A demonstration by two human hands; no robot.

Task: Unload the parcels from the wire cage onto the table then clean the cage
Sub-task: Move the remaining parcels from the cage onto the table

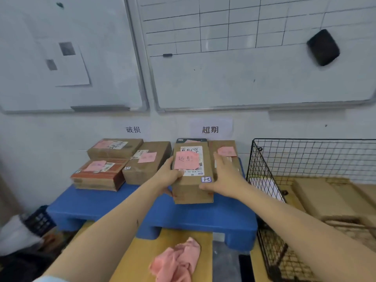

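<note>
A brown cardboard parcel [192,190] with a pink note and a white label stands on the blue plastic platform [101,204], under the right-hand wall sign. My left hand [169,176] grips its left side, thumb on top. My right hand [223,178] holds its right side with the fingers laid along the edge. Behind it sits another parcel [224,152] with a pink note, and three more parcels [148,161] lie to the left. The black wire cage [262,169] stands at the right; brown cardboard lies inside it.
A pink cloth [177,261] lies crumpled on the wooden table [134,259] in front of the platform. Two whiteboards hang on the wall above, one with a black eraser [323,47]. A dark crate [39,220] sits low at the left.
</note>
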